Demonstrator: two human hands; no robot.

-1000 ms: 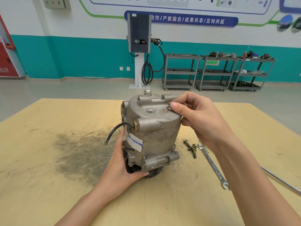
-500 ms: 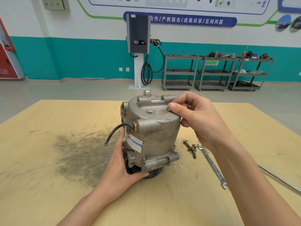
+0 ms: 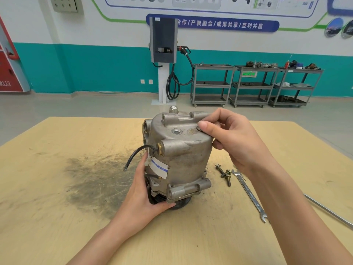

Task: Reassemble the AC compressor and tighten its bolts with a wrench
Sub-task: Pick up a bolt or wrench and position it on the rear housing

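Item: AC compressor [image 3: 179,155], grey cast housing, standing on end at centre frame on the table [image 3: 57,217], pulley end down. Left hand [image 3: 147,196]: grip closed round the lower housing and pulley, steadying it. Right hand [image 3: 231,138]: thumb and forefinger pinched together on a small dark bolt head or washer [image 3: 198,128] at the right rim of the top face; which of the two it is cannot be told. Two loose bolts [image 3: 223,174] lie on the table just right of the compressor, with a combination wrench [image 3: 248,194] beside them, untouched; a long metal bar [image 3: 328,211] runs off lower right. Step in hand, as judged: starting a bolt by finger into the top cover. Next move calls for seating it straight, fitting the remaining bolts, then taking up the wrench.
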